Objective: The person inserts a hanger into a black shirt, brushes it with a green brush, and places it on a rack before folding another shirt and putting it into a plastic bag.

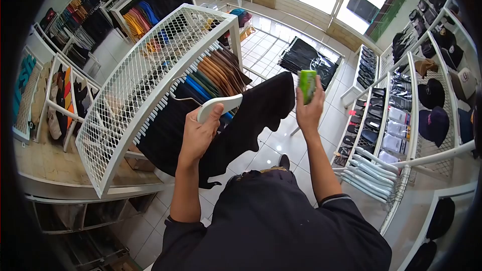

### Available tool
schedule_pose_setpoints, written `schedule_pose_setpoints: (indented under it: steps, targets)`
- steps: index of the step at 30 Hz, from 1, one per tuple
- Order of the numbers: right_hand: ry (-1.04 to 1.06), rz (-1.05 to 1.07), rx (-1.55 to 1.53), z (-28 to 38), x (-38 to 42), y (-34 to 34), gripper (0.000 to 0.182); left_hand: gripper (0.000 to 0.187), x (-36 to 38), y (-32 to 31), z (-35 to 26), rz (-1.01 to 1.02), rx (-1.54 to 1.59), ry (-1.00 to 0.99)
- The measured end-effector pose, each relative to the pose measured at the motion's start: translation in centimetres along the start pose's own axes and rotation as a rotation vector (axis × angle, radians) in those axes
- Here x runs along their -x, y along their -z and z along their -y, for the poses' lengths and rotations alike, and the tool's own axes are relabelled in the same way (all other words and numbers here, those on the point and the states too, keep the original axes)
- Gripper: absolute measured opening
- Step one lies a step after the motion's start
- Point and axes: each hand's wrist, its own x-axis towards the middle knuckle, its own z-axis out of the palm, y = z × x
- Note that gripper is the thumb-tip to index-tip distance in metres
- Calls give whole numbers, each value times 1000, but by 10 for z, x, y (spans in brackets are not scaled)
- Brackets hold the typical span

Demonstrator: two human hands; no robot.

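My left hand point(198, 133) is closed round one arm of a white clothes hanger point(228, 104), its thumb on top and the metal hook pointing left. From the hanger's other arm hangs a black garment point(266, 105), its cloth draping down and to the left. Just right of the garment, my right hand point(310, 110) is closed on a small green box point(307, 83) with pale lettering too small to read. Behind my left hand, brown, green, blue and black clothes point(221, 73) hang close together on a rack.
The white mesh-topped rack point(150, 65) stands to the left, close to my left arm. On the right are several white hangers point(369, 173) on a rail and shelves of packaged goods point(396, 120). Black packaged garments point(309, 60) lie on a low grid table ahead.
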Motion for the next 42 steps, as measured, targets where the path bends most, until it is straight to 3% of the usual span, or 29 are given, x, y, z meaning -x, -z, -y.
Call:
schedule_pose_setpoints:
  steps: [3, 5, 8, 9, 11, 13, 15, 17, 19, 20, 23, 25, 27, 31, 33, 36, 37, 39, 42]
  targets:
    - [13, -37, -110, 24, 8, 17, 72, 35, 1, -6, 6, -28, -87, -73]
    - [201, 158, -238, 57, 15, 27, 76, 26, -2, -13, 9, 44, -76, -207]
    - [421, 227, -193, 45, 20, 12, 80, 22, 2, -18, -1, 90, -135, -215]
    - [412, 141, -175, 27, 11, 5, 76, 22, 2, -16, -2, 93, -136, -218]
    - [92, 6, -37, -9, -6, -7, 68, 22, 3, -11, 0, 37, -147, -247]
    - [-89, 55, 70, -12, -17, 12, 60, 21, 5, -7, 1, 27, -124, -259]
    - [-23, -3, -17, 14, -20, 27, 61, 21, 8, -7, 5, -22, -174, -289]
    - [58, 99, -239, 50, -16, 39, 63, 23, 8, -10, 5, -39, -220, -292]
    - [348, 230, -225, 72, -11, 44, 67, 25, 5, -14, 4, -4, -370, -476]
    - [313, 340, -278, 84, -4, 48, 72, 35, 4, -16, 4, 11, -406, -602]
    - [457, 275, -147, 52, -8, 34, 74, 33, 7, -13, -1, 57, -560, -722]
    - [207, 145, -175, 10, -23, 21, 60, 36, 7, -5, 4, 47, -597, -746]
    - [-126, 143, 162, -8, -31, 27, 50, 57, 4, 3, 14, 41, -699, -817]
    - [-16, 57, -91, 14, -27, 48, 50, 64, 8, 5, 8, 80, -847, -809]
    - [270, 153, -239, 49, -22, 53, 53, 66, 5, 0, 9, 93, -844, -831]
    - [319, 400, -283, 72, -11, 53, 56, 65, 6, -6, 5, 131, -926, -878]
    - [318, 396, -280, 61, -13, 46, 56, 65, 6, -6, 5, 135, -925, -882]
    - [389, 168, -120, 20, -27, 27, 51, 62, 7, -3, 7, 111, -998, -943]
    - [-20, 15, 98, -17, -40, 27, 43, 59, 9, 0, 10, 94, -1002, -969]
